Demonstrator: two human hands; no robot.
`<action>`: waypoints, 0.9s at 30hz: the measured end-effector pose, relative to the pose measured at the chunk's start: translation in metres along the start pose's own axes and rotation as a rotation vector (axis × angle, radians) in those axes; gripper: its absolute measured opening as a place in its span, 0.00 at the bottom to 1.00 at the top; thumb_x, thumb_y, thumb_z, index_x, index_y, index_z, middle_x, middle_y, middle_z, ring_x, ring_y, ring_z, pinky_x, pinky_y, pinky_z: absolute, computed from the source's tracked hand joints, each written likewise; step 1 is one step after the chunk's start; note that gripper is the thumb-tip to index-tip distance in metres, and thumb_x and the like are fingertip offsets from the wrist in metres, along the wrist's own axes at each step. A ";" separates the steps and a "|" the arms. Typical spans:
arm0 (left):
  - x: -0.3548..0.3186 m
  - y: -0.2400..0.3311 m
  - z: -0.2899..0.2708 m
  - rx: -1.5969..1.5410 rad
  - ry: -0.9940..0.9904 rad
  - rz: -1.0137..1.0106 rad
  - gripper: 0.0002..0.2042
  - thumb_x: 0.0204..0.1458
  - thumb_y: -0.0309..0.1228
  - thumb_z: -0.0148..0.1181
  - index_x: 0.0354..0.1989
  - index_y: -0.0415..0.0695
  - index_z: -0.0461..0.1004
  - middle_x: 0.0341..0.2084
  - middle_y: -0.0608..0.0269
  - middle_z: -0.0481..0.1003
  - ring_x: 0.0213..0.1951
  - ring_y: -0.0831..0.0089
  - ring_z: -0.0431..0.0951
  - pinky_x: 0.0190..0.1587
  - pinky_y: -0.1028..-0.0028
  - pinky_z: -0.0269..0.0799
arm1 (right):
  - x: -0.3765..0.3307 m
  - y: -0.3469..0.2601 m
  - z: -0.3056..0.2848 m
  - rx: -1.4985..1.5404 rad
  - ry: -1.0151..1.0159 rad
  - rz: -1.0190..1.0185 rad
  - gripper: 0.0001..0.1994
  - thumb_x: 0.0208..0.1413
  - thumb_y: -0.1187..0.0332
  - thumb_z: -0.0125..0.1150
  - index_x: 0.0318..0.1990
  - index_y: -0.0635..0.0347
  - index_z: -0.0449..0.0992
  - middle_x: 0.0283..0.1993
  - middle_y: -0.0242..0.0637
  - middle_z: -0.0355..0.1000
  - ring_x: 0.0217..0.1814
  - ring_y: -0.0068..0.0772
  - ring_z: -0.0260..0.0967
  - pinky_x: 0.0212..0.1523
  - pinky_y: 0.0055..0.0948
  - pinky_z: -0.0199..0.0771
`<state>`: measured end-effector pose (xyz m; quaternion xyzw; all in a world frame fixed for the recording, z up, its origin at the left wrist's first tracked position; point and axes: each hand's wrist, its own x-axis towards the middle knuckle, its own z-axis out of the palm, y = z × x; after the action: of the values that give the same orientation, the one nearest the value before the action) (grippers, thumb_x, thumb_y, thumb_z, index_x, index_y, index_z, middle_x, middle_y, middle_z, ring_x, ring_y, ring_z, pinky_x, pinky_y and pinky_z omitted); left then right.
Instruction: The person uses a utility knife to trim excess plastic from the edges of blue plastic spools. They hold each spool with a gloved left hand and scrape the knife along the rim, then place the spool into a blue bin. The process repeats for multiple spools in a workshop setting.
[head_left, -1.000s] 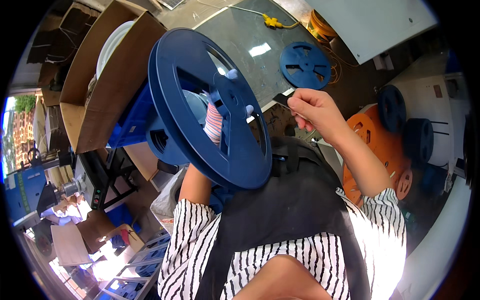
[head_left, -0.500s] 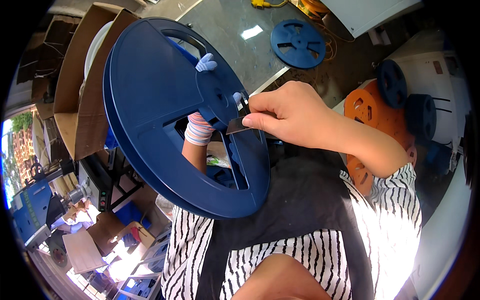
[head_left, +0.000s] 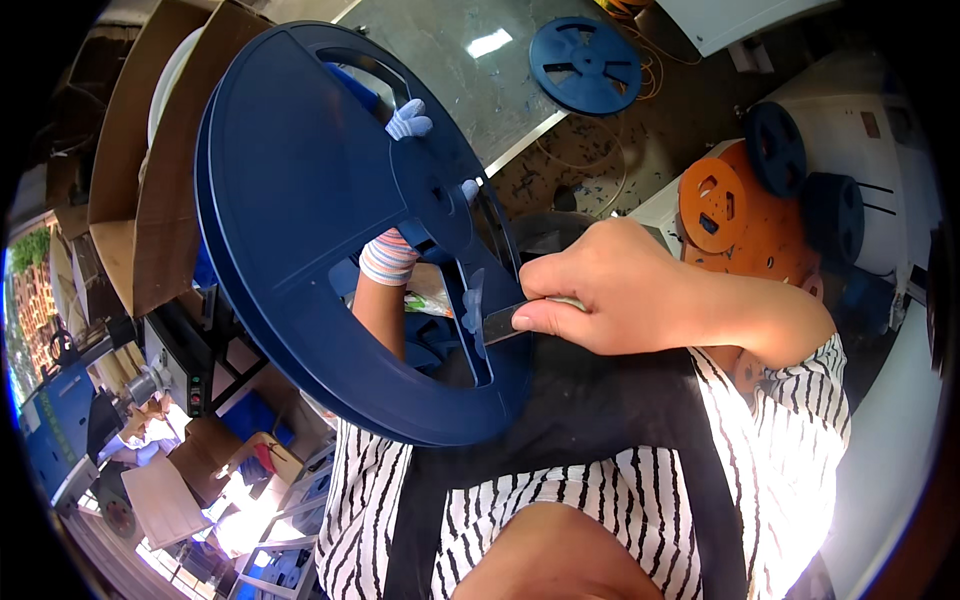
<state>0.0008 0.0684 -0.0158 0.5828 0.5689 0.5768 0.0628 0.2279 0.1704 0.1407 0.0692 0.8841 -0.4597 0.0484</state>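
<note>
A large dark blue plastic reel (head_left: 290, 200) with two parallel flanges is held up tilted in front of me. My left hand (head_left: 408, 120), in a striped knit glove, grips it near the hub from behind; its fingers show through the cut-out openings, while the palm is mostly hidden by the hub. My bare right hand (head_left: 605, 290) pinches a flat metal blade (head_left: 503, 324) between thumb and fingers. The blade's tip is at the edge of the reel's lower right opening, by a wavy strip on that edge; whether it touches cannot be told.
A smaller blue reel (head_left: 585, 65) lies on the grey table (head_left: 455, 75) ahead. Orange reels (head_left: 712, 205) and more blue reels (head_left: 776, 150) are stacked at the right. An open cardboard box (head_left: 165, 180) stands at the left. Dark scraps litter the floor beyond my right hand.
My right hand and the blade have moved down from beside the hub to the lower right opening's edge. The reel has shifted slightly left in view, with my left hand still gripping it.
</note>
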 end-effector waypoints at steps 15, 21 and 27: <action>-0.005 0.001 -0.010 0.100 -0.048 0.036 0.34 0.42 0.25 0.74 0.61 0.43 0.68 0.62 0.56 0.66 0.65 0.59 0.67 0.63 0.63 0.67 | 0.017 0.004 0.003 0.052 -0.025 -0.017 0.16 0.59 0.57 0.65 0.24 0.56 0.73 0.15 0.38 0.64 0.19 0.44 0.66 0.22 0.37 0.60; -0.013 -0.020 -0.001 -0.040 -0.012 0.007 0.37 0.41 0.24 0.75 0.63 0.44 0.66 0.63 0.59 0.64 0.63 0.64 0.67 0.60 0.67 0.71 | 0.005 -0.004 0.004 0.147 -0.112 0.061 0.10 0.58 0.61 0.67 0.29 0.56 0.78 0.19 0.38 0.70 0.19 0.40 0.70 0.23 0.33 0.63; -0.036 -0.032 -0.002 -0.383 0.087 -0.384 0.41 0.37 0.24 0.75 0.64 0.43 0.62 0.63 0.59 0.62 0.58 0.66 0.67 0.58 0.67 0.71 | 0.023 0.021 -0.007 0.851 0.053 0.385 0.18 0.65 0.56 0.59 0.27 0.60 0.74 0.19 0.26 0.66 0.18 0.13 0.61 0.21 0.18 0.58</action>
<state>-0.0081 0.0517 -0.0600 0.4163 0.5517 0.6760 0.2557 0.2083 0.1896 0.1240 0.2576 0.5891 -0.7620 0.0776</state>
